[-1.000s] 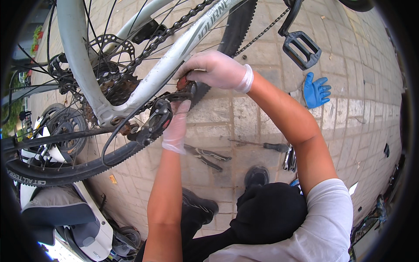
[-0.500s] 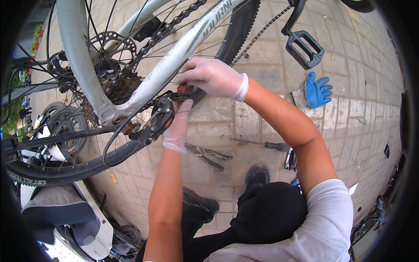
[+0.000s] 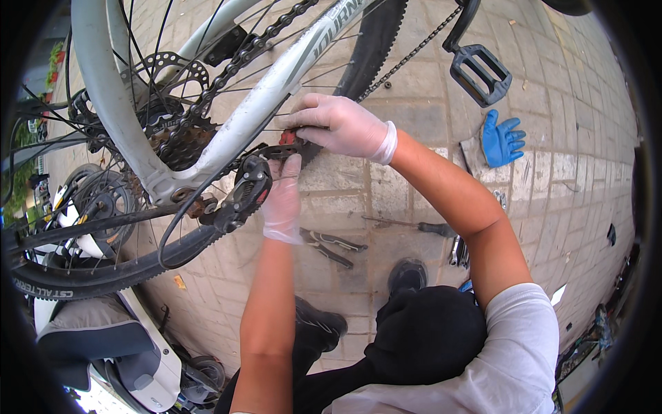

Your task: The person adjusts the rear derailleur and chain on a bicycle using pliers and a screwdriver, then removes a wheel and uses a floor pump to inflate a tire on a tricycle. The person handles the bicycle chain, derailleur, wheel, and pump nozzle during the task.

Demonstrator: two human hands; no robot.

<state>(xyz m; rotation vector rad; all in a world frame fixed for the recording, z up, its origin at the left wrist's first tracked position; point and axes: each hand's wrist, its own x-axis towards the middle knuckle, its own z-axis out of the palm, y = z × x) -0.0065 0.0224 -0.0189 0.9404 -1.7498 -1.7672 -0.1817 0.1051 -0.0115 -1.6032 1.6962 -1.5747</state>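
A white bicycle frame (image 3: pixel 265 96) fills the upper left, with a black rear derailleur (image 3: pixel 245 190) hanging below the sprockets (image 3: pixel 183 145). My right hand (image 3: pixel 338 127), in a translucent glove, has its fingers closed on a small red piece (image 3: pixel 288 137) at the end of the derailleur cage. Just below that, my left hand (image 3: pixel 281 196), gloved the same way, reaches up behind the derailleur with its fingers pressed to the cage, partly hidden by it. A chain (image 3: pixel 248 52) runs along the frame above.
On the paving (image 3: pixel 572 124) lie pliers (image 3: pixel 338 243), a screwdriver (image 3: pixel 431 228), wrenches (image 3: pixel 458 252) and a blue work glove (image 3: pixel 500 141). A pedal (image 3: pixel 479 74) hangs at upper right. A white scooter (image 3: pixel 124 345) stands at lower left. My shoes (image 3: pixel 407 276) are below.
My right hand has moved slightly downward, still at the red piece. My left hand and forearm have shifted a little to the right. Both hands stay on the derailleur.
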